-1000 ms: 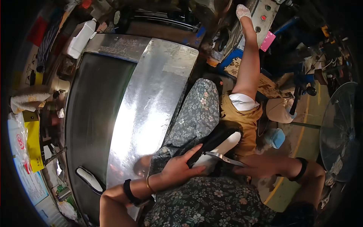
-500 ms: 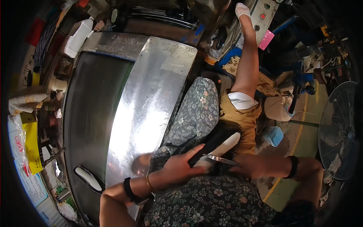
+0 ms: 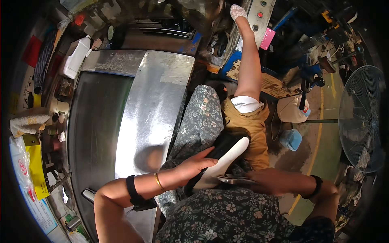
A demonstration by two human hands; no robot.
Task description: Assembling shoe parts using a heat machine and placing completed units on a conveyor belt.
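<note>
- One dark belt (image 3: 95, 121) fills the left side, the largest thing in view, the left forearm crossing over its near end.
- One shiny metal panel (image 3: 162, 89) runs along the belt's right side; the same forearm lies across its lower part.
- One round caged fan (image 3: 362, 117) stands at the far right, well apart from the hands.
- One bare leg (image 3: 248, 73) in a pale sock reaches up the middle, hiding part of a control panel (image 3: 261, 33).
- Left hand (image 3: 196, 165): fingers closed around the black shoe, thumb by its pale sole.
- Right hand (image 3: 267, 180): blurred, fingers bent closed on a metal tool, covering its near end.
- Two shoes show: one black shoe (image 3: 225, 162) lies tilted over the lap, white sole up, between the hands; one second shoe (image 3: 88, 195) rests on the belt, mostly behind the left arm.
- One white bottle (image 3: 77, 58), one yellow box (image 3: 36, 166), and one blue container (image 3: 291, 139).
- One metal tool (image 3: 231, 177), at the sole's lower part; whether they touch, I cannot tell.
- Three buttons, one of them a red button (image 3: 259, 15).
</note>
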